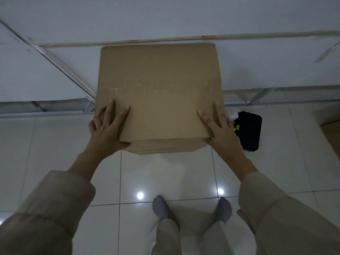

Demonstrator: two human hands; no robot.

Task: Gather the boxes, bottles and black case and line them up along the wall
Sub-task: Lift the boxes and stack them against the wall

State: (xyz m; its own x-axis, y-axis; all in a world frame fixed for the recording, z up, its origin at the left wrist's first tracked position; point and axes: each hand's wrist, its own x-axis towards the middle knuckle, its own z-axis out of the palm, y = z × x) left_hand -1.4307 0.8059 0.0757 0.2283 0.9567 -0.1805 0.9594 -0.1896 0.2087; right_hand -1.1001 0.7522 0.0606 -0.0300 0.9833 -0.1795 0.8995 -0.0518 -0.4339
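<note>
Gripping a large cardboard box at its two near corners, my left hand and right hand spread their fingers across the top, thumbs tucked under the near edge. The box sits close to the white wall. Just right of it, on the tiled floor, lies the black case.

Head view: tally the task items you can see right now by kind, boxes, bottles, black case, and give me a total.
Cardboard boxes: 2, the large cardboard box under the left hand and right hand, plus a second box cut off at the right edge
Black case: 1
Bottles: 0 certain; a small white object beside the case is too hidden to identify
Total: 3
</note>
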